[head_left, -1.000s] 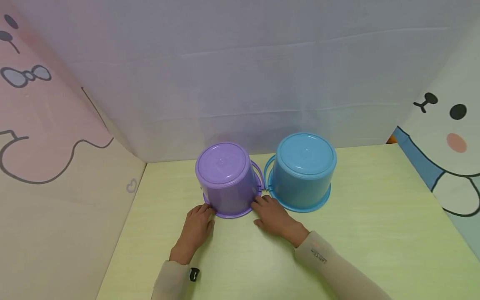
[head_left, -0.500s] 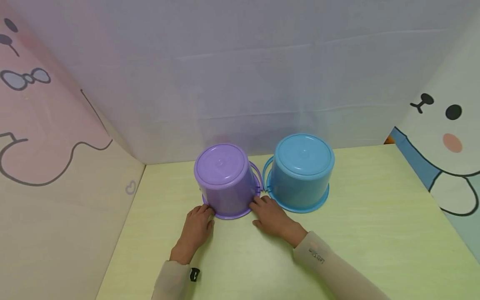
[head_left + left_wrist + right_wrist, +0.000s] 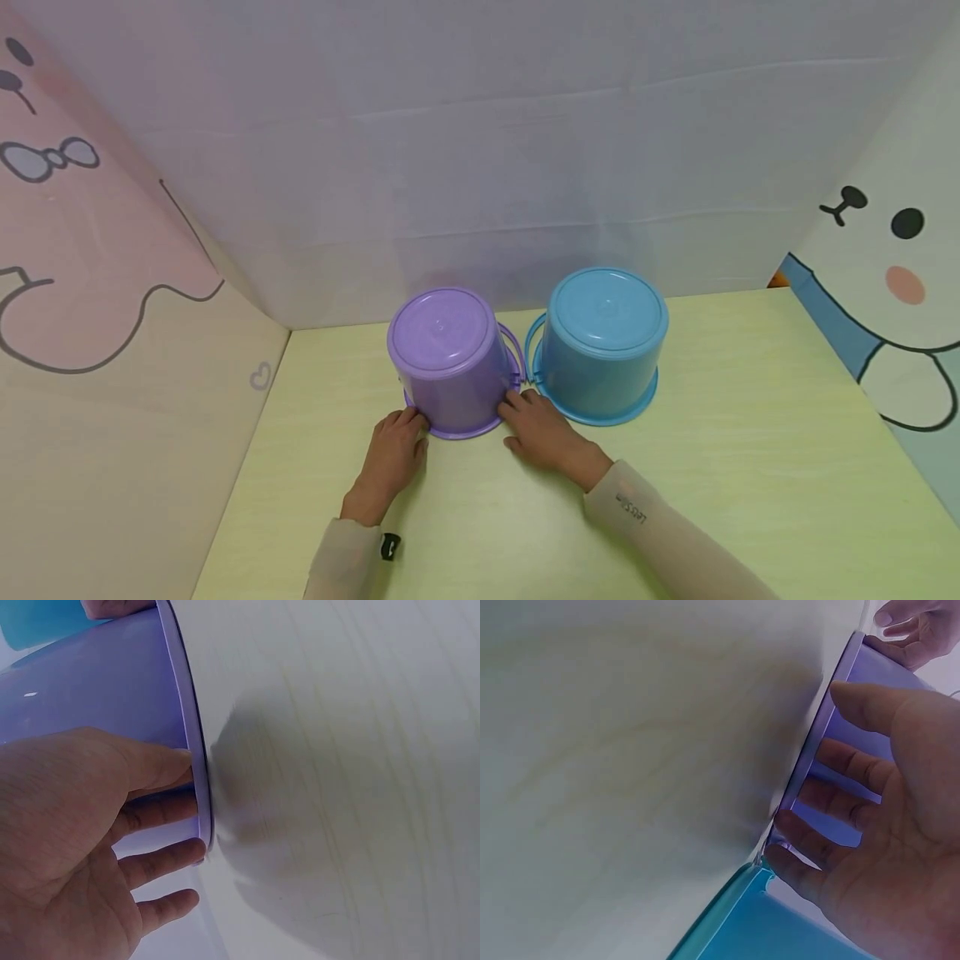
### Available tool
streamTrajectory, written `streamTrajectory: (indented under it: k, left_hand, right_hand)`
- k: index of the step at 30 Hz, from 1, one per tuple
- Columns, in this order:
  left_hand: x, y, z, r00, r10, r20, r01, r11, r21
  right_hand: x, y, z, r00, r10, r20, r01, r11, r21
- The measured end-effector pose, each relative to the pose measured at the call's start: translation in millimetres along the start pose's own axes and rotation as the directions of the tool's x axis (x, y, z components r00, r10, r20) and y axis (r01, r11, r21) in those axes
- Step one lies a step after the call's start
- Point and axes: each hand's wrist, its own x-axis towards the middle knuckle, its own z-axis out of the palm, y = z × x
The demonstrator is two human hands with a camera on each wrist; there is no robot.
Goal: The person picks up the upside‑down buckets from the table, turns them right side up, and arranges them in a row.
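A purple bucket (image 3: pixel 459 400) stands upside down on the table, its handle out to the right. My left hand (image 3: pixel 393 450) touches the left front of its rim; in the left wrist view the thumb and fingertips of this hand (image 3: pixel 82 817) meet the rim with the fingers fairly straight. At the right front, my right hand (image 3: pixel 542 433) rests its fingertips on the same rim. Spread, extended fingers (image 3: pixel 847 761) show along the rim in the right wrist view. A blue bucket (image 3: pixel 603 383), also upside down, stands just right of the purple one, its handle beside the purple handle.
The pale wooden table (image 3: pixel 720 500) ends at a light cloth wall (image 3: pixel 517 167) close behind both buckets. Printed cartoon panels (image 3: pixel 112 275) flank the table on the left and right. A small black item (image 3: pixel 390 547) sits by the left sleeve.
The whole view has shifted slightly. Both hands stay at the purple bucket's rim, and neither bucket has visibly moved on the table.
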Motion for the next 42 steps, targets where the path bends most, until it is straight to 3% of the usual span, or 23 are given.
streamTrajectory:
  k: [16,42]
  left_hand:
    - [2.8,-1.0,-1.1,0.999,0.035,-0.018,-0.035,0.999,0.033]
    - [-4.5,0.0,-3.1,1.000,0.025,0.016,-0.025,0.998,0.053]
  right_hand:
    - [3.6,2.4,-0.7,1.000,0.011,0.015,-0.011,1.000,0.009]
    - [0.5,-1.8,-1.0,0.999,0.031,0.025,-0.032,0.999,0.011]
